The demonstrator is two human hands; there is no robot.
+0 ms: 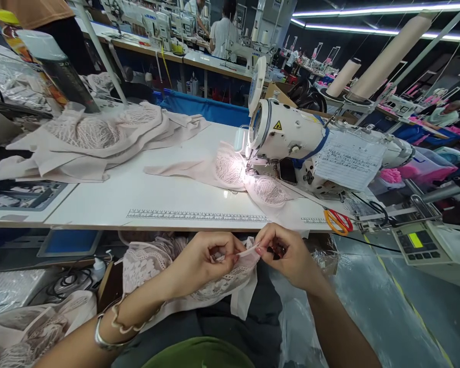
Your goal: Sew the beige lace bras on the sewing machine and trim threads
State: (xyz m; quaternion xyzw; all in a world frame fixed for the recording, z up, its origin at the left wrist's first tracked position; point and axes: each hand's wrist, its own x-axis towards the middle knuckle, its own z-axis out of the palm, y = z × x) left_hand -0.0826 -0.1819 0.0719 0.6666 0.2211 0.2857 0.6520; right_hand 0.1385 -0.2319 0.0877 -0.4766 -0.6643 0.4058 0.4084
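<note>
Just in front of the table edge, my left hand (214,255) pinches the narrow pale pink edge of a lace bra (222,281). My right hand (287,253) pinches the same strip a short way to the right, so a short piece stretches between the fingertips. The rest of this bra hangs down over my lap, partly hidden by my left forearm. Beyond my hands, another pale pink bra (268,190) lies on the white table under the lit needle area of a sewing machine (287,128).
Several bra pieces are piled (88,135) on the table's left, near a spray can (57,66). Orange-handled scissors (337,221) lie at the right front edge, by a printed ruler (199,215). A control box (421,245) is at right. Other people work behind.
</note>
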